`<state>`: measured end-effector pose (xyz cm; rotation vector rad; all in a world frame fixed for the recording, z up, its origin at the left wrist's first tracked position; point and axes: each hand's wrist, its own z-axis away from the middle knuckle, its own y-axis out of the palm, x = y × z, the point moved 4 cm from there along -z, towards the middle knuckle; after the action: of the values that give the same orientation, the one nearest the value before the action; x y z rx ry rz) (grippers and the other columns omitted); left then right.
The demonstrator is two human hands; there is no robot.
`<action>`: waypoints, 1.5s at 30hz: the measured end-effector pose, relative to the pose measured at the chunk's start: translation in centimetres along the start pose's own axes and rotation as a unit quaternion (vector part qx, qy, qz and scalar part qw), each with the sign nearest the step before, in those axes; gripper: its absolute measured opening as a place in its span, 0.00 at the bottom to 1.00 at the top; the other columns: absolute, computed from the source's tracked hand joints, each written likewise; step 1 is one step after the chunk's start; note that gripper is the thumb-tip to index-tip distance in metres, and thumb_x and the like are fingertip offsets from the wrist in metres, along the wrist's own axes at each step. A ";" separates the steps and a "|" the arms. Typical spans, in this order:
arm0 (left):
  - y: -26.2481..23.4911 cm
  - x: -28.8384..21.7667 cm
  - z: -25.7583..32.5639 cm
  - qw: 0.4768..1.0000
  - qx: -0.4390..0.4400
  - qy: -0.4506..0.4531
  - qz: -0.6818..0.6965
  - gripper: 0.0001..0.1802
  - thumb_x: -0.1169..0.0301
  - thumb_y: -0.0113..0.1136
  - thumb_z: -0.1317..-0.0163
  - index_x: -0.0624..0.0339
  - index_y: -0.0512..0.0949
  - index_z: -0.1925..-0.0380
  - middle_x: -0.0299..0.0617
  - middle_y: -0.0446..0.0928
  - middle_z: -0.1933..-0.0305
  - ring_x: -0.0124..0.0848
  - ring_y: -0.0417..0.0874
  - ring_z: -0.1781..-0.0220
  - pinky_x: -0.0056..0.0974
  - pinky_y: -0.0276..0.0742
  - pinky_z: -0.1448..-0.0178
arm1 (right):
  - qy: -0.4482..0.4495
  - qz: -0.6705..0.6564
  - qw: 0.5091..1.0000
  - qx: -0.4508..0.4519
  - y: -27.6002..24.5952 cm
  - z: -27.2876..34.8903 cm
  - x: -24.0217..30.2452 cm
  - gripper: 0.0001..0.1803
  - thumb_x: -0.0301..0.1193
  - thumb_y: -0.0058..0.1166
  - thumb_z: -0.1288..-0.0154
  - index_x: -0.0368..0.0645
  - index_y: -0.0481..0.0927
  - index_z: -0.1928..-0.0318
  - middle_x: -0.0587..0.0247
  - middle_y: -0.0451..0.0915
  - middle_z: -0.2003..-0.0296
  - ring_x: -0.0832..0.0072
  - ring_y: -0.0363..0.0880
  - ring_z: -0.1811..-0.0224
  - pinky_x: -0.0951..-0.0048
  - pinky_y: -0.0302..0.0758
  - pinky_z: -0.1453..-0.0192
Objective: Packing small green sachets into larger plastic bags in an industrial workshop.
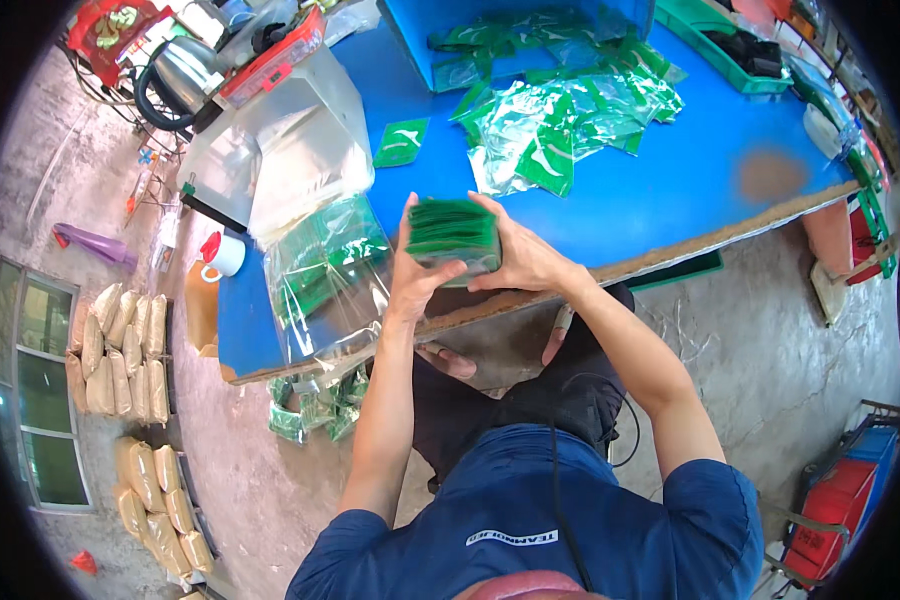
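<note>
Holds between two hands a thick stack of green packets (453,225), near the front edge of the blue table (710,190). Grips with the left hand (415,275) the left side of the stack, with thumb laid across the near face; grips with the right hand (518,255) the right side, with fingers curved at the far corner. Cannot tell about contact between stack and table. Just left of the left hand, can see a clear plastic bag (335,265) with more green packets inside. Beyond the hands, can see one single packet (401,143), lying flat, and to its right a loose, shiny heap of packets (570,130), in front of and inside an open blue bin (407,40). Farther left, can notice a white cup (226,256) with red lid and, at upper left, a metal kettle (185,75).
</note>
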<state>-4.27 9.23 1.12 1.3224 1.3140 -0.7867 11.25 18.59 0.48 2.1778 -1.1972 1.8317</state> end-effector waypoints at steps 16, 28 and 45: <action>-0.6 0.2 1.3 0.996 0.003 0.013 -0.092 0.40 0.77 0.80 0.54 0.62 0.72 0.39 0.42 0.79 0.43 0.33 0.78 0.40 0.40 0.74 0.35 | 0.004 0.040 0.999 -0.027 0.9 -0.3 -0.1 0.61 0.37 0.77 0.55 0.37 0.50 0.27 0.38 0.71 0.39 0.44 0.70 0.35 0.55 0.68 0.31; -2.1 2.7 1.2 0.995 0.027 -0.042 -0.085 0.58 0.76 0.80 0.53 0.57 0.51 0.26 0.45 0.72 0.36 0.35 0.76 0.38 0.41 0.72 0.33 | 0.004 0.084 0.995 -0.049 1.4 -0.5 -0.5 0.62 0.40 0.78 0.59 0.38 0.52 0.28 0.40 0.73 0.43 0.45 0.69 0.36 0.53 0.65 0.31; -3.3 3.4 5.7 0.961 -0.011 -0.074 0.267 0.44 0.56 0.79 0.55 0.62 0.73 0.39 0.44 0.79 0.43 0.40 0.80 0.39 0.49 0.74 0.32 | 0.115 -0.036 0.993 0.018 0.6 2.4 5.8 0.44 0.57 0.62 0.39 0.34 0.66 0.38 0.38 0.81 0.62 0.53 0.84 0.62 0.57 0.78 0.55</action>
<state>-5.57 4.14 -4.15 1.4778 0.7864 -0.4779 12.82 13.97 4.44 1.9329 -1.0344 2.0213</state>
